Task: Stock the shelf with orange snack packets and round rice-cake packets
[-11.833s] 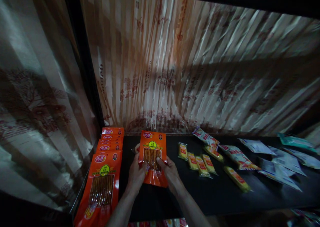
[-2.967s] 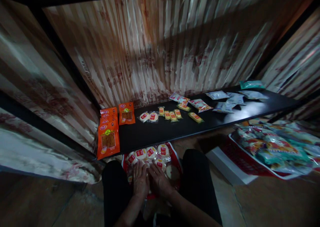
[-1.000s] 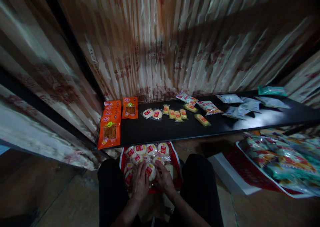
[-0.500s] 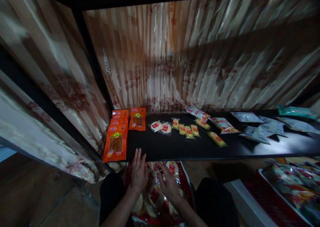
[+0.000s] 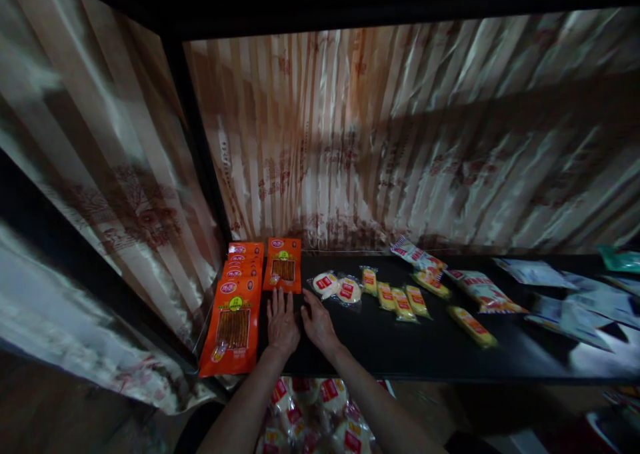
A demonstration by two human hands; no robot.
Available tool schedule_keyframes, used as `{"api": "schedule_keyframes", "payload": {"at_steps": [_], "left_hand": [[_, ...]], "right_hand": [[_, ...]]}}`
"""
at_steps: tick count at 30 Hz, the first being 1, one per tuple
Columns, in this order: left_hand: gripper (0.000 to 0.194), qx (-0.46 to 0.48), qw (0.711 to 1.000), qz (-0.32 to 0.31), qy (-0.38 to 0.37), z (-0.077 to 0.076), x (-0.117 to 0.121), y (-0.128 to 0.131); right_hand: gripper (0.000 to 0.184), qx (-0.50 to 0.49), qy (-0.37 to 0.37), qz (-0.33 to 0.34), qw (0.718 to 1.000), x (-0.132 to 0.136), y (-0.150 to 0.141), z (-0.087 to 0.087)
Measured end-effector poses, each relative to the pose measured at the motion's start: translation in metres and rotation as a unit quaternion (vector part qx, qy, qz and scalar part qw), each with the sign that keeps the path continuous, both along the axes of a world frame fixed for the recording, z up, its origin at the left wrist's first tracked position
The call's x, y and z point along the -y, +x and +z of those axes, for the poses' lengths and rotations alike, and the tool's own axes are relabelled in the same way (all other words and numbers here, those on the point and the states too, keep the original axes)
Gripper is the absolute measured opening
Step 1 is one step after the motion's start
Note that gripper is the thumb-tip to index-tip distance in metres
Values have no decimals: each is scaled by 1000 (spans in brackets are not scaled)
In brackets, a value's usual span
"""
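Both my hands lie on the black shelf [image 5: 400, 347], side by side. My left hand [image 5: 281, 322] rests flat with fingers stretched out, just below a single orange snack packet [image 5: 283, 265]. My right hand [image 5: 317, 319] is beside it, fingers extended toward two round white rice-cracker packets [image 5: 337, 287]; nothing shows in either hand. A row of overlapping orange packets [image 5: 235, 307] lies to the left of my left hand. Below the shelf edge, a bag of round cracker packets [image 5: 315, 414] sits on my lap.
Small yellow packets [image 5: 395, 301] lie in a row right of the crackers, with red-and-white packets [image 5: 470, 291] and pale blue ones [image 5: 560, 294] farther right. A striped curtain [image 5: 400, 141] closes the back and left. A dark post [image 5: 195, 154] stands at the shelf's left corner.
My hands rose from the cracker bag on my lap onto the shelf, beside the orange packets. My view tilted up and closer to the shelf.
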State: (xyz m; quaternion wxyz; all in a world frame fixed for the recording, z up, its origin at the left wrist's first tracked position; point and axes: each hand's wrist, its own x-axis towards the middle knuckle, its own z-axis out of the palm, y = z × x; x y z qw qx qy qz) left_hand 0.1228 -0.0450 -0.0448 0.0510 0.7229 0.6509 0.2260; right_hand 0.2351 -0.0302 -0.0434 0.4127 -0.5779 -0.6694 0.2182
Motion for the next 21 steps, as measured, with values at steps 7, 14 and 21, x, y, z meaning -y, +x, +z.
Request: {"api": "schedule_keyframes", "payload": {"at_steps": [7,14,21], "left_hand": [[52,-21,1000,-6,-12,-7,-7,2],[48,13,1000,4,4,-7,-13,3],[52,32,999,-15,-10,-14,-14,3]], "right_hand": [[46,17,19,-33,999,-50,-3,-13],[50,2,-35,-84,996,-99,-14,-4],[49,-30,-120,-133,983,-137,-9,-8]]}}
